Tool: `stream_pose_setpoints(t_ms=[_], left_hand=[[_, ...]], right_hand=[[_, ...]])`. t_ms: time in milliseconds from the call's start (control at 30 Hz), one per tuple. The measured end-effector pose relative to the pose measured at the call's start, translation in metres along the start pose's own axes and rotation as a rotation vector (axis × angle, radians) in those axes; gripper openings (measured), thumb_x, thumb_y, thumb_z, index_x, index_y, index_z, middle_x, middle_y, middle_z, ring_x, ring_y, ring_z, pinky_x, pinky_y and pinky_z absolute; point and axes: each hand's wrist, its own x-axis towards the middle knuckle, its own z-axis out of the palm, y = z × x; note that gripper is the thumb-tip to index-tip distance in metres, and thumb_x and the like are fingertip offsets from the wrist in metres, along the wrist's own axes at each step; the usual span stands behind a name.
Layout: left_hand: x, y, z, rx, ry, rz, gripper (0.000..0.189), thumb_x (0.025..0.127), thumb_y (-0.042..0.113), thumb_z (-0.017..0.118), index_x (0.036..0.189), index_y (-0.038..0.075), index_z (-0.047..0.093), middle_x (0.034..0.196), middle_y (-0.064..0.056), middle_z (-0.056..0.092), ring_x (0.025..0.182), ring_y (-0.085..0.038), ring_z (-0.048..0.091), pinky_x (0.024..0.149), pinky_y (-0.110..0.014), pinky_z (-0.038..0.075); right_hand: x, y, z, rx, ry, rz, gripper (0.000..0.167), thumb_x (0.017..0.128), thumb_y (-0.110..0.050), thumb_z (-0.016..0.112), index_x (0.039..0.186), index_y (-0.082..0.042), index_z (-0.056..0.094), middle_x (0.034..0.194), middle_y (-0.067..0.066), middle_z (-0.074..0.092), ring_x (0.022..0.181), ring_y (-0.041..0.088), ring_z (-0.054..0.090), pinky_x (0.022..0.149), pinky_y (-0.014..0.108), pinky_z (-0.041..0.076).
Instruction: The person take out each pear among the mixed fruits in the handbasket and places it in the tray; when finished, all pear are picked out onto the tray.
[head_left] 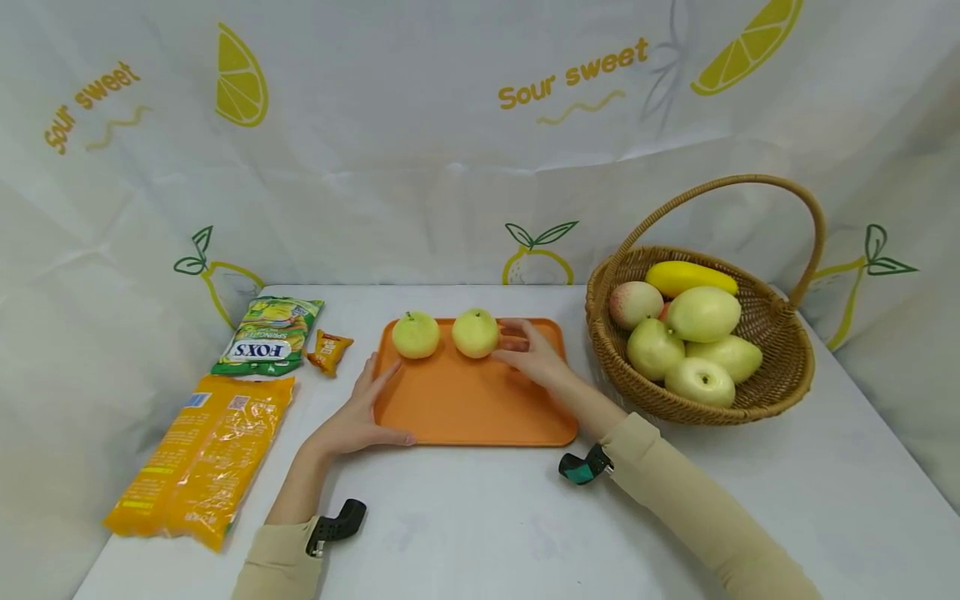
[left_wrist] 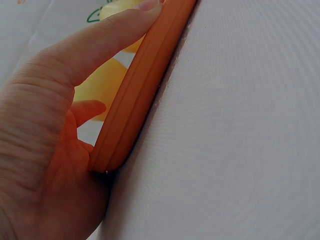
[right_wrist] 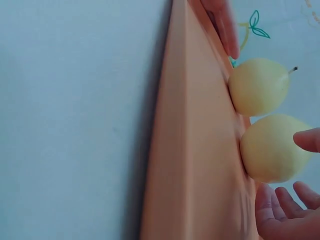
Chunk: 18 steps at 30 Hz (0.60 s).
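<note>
On an orange tray [head_left: 480,408] two round yellow-green pears stand side by side near the far edge: the left pear [head_left: 416,335] and the right pear [head_left: 476,333]. My left hand [head_left: 362,421] spreads around the tray's near left corner. Its thumb [left_wrist: 107,31] lies along the front rim and its fingers reach up the left side. My right hand [head_left: 534,354] is at the right side of the right pear, fingers loosely bent. In the right wrist view its thumb [right_wrist: 307,140] overlaps that pear, and the fingertips show below the fruit with a gap.
At right stands a wicker basket [head_left: 791,367] with a tall handle, holding several fruits and a yellow elongated vegetable [head_left: 690,277]. Left of the tray lie a green candy bag [head_left: 270,333], a small orange packet [head_left: 328,352] and a large orange bag [head_left: 202,458]. A printed curtain hangs behind.
</note>
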Motion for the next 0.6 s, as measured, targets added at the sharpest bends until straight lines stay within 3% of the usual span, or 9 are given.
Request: stream_pose_setpoints(t_ms=[367, 600], left_hand=[[-0.001, -0.002, 0.0, 0.007, 0.003, 0.013, 0.114, 0.068, 0.046, 0.087, 0.157, 0.024, 0.019, 0.161, -0.012, -0.02, 0.146, -0.036, -0.014, 0.109, -0.069, 0.005], [0.0, -0.002, 0.001, 0.006, 0.002, 0.016, 0.114, 0.068, 0.045, 0.087, 0.157, 0.023, 0.02, 0.161, -0.011, -0.02, 0.146, -0.037, -0.014, 0.109, -0.069, 0.006]], right_hand=[[-0.027, -0.003, -0.007, 0.026, -0.028, -0.158, 0.029, 0.093, -0.001, 0.06, 0.121, 0.005, 0.059, 0.124, 0.024, 0.058, 0.11, 0.031, 0.057, 0.085, 0.03, 0.049], [-0.045, -0.009, -0.011, 0.011, -0.073, -0.202, 0.022, 0.094, -0.004, 0.061, 0.114, 0.006, 0.062, 0.118, 0.027, 0.06, 0.106, 0.029, 0.059, 0.087, 0.028, 0.048]])
